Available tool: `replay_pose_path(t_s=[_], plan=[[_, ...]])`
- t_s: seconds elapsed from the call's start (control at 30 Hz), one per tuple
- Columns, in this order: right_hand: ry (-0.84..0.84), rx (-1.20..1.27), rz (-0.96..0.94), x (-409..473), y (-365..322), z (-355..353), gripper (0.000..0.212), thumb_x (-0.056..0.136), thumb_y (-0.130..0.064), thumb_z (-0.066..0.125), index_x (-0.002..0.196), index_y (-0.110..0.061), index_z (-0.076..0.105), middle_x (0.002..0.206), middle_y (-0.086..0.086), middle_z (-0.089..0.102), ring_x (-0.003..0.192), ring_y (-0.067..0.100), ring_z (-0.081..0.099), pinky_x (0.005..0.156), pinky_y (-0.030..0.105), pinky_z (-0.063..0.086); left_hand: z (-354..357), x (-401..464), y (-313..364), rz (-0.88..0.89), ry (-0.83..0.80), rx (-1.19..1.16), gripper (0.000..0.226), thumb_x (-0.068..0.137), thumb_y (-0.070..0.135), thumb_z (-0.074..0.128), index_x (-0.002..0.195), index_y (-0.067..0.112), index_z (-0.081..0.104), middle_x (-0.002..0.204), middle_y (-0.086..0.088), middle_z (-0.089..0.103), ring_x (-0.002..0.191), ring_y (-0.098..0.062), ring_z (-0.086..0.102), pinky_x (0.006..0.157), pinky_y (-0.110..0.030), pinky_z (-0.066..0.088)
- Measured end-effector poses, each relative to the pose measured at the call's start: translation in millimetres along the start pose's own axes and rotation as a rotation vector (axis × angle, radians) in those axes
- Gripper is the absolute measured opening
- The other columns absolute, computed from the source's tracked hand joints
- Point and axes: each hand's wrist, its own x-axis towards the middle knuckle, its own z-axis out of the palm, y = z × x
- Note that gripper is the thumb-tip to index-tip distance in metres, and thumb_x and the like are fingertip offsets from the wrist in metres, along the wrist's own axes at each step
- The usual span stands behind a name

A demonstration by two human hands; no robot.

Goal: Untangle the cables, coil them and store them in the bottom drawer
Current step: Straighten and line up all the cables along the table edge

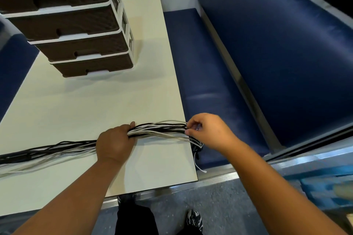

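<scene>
A long bundle of black and white cables (158, 130) lies across the near part of the cream table (86, 105), running from the left edge to the right edge. My left hand (114, 144) grips the bundle near its middle. My right hand (208, 129) pinches the strands at the table's right edge, where loose cable ends (198, 158) hang over the side. The drawer unit (80, 25) with several brown drawers stands at the back left; its bottom drawer (93, 66) is closed.
A dark blue padded bench (248, 63) runs along the table's right side. Another blue seat (13, 66) sits at the left. Grey floor and my shoe (194, 220) show below the table's front edge.
</scene>
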Motion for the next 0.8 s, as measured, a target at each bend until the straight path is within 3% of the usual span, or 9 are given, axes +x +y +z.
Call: replay_pose_path(t_s=[0.13, 0.27, 0.4, 0.53, 0.6, 0.8], plan=[[0.046, -0.183, -0.031, 6, -2, 9, 0.012, 0.093, -0.023, 0.059, 0.099, -0.020, 0.069, 0.097, -0.005, 0.065, 0.085, 0.017, 0.062, 0.077, 0.033, 0.054, 0, 0, 1, -0.016, -0.007, -0.013, 0.028, 0.090, 0.026, 0.059, 0.115, 0.023, 0.071, 0.088, -0.011, 0.073, 0.085, -0.035, 0.066, 0.070, -0.035, 0.048], [0.014, -0.422, -0.094, 10, -10, 3, 0.013, 0.086, -0.015, 0.053, 0.088, -0.016, 0.065, 0.086, 0.000, 0.066, 0.079, 0.024, 0.059, 0.069, 0.030, 0.042, 2, 0, -1, -0.012, 0.005, -0.022, 0.032, 0.089, 0.031, 0.055, 0.115, 0.025, 0.071, 0.087, -0.010, 0.073, 0.084, -0.035, 0.066, 0.069, -0.034, 0.048], [-0.063, -0.183, 0.011, 18, -13, -23, 0.008, 0.083, -0.017, 0.058, 0.083, -0.018, 0.066, 0.082, -0.002, 0.068, 0.078, 0.018, 0.063, 0.069, 0.035, 0.053, 2, 0, -1, 0.001, 0.023, -0.026, 0.044, 0.082, 0.035, 0.044, 0.115, 0.025, 0.071, 0.086, -0.010, 0.074, 0.082, -0.035, 0.066, 0.067, -0.034, 0.047], [-0.206, -0.221, 0.036, 22, -10, -20, 0.013, 0.084, -0.029, 0.071, 0.087, -0.016, 0.070, 0.087, -0.001, 0.069, 0.083, 0.018, 0.064, 0.071, 0.034, 0.053, 2, 2, -1, -0.014, 0.000, 0.003, 0.028, 0.091, 0.027, 0.054, 0.112, 0.021, 0.072, 0.085, -0.011, 0.073, 0.082, -0.036, 0.065, 0.066, -0.034, 0.045], [-0.169, -0.227, 0.046, 22, -8, -9, 0.021, 0.084, -0.033, 0.073, 0.087, -0.013, 0.069, 0.084, 0.002, 0.069, 0.080, 0.021, 0.064, 0.067, 0.033, 0.052, 2, 1, 0, -0.019, 0.009, 0.002, 0.030, 0.091, 0.030, 0.052, 0.111, 0.021, 0.073, 0.084, -0.010, 0.073, 0.082, -0.035, 0.066, 0.066, -0.033, 0.045], [-0.078, -0.221, -0.052, 16, -3, -4, 0.016, 0.089, -0.028, 0.067, 0.080, -0.015, 0.064, 0.075, -0.002, 0.062, 0.072, 0.019, 0.059, 0.061, 0.030, 0.046, 0, 3, 2, -0.050, -0.033, 0.015, 0.032, 0.090, 0.027, 0.057, 0.121, 0.028, 0.067, 0.094, -0.008, 0.073, 0.091, -0.033, 0.065, 0.072, -0.033, 0.045]])
